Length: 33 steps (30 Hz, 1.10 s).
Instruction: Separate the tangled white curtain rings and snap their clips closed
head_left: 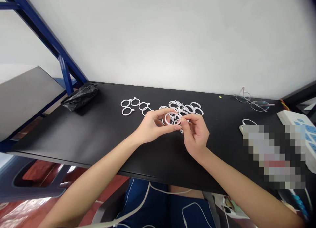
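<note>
Between my hands, above the black desk (118, 132), is a white plastic ring (166, 120) that looks like a curtain ring. My left hand (154, 124) grips it with the thumb below and the fingers above. At its right side, my right hand (196, 131) pinches the ring's edge between thumb and forefinger; any small part there is hidden by the fingertips. Behind the hands lies a pile of similar white rings (190, 108), partly covered by them. Further left sit several separate rings (127, 111), each with a small knob.
A crumpled black plastic bag (81, 97) lies at the desk's left end. Eyeglasses (259, 105) rest at the back right, near the wall. A blurred-out device (271, 155) and a white box (293, 122) occupy the right side. A pale cable (138, 205) crosses my lap.
</note>
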{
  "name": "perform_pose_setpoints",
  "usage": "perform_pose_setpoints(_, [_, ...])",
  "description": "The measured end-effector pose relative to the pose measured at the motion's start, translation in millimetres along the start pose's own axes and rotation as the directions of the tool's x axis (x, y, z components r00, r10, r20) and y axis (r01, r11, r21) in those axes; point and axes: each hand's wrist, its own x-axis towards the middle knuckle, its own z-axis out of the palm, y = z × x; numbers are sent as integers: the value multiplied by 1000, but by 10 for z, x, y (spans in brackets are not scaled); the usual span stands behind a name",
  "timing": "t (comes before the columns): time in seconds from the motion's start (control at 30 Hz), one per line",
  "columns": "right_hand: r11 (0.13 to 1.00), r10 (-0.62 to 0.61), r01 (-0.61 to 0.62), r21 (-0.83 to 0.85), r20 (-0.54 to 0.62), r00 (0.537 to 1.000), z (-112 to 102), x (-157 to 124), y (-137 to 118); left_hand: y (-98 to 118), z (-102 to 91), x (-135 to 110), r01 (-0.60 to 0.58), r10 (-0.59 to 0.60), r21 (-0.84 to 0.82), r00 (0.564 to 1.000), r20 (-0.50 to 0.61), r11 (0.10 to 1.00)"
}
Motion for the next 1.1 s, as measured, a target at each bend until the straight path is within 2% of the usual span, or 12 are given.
perform_pose_setpoints(0.4, [1000, -14, 14, -22, -3, 1000, 4, -12, 3, 21, 3, 9, 0, 1, -54, 1000, 24, 999])
perform_pose_setpoints(1.1, [1000, 1, -1, -20, 0, 1000, 3, -8, -1, 30, 4, 13, -24, 27, -54, 999, 41, 998])
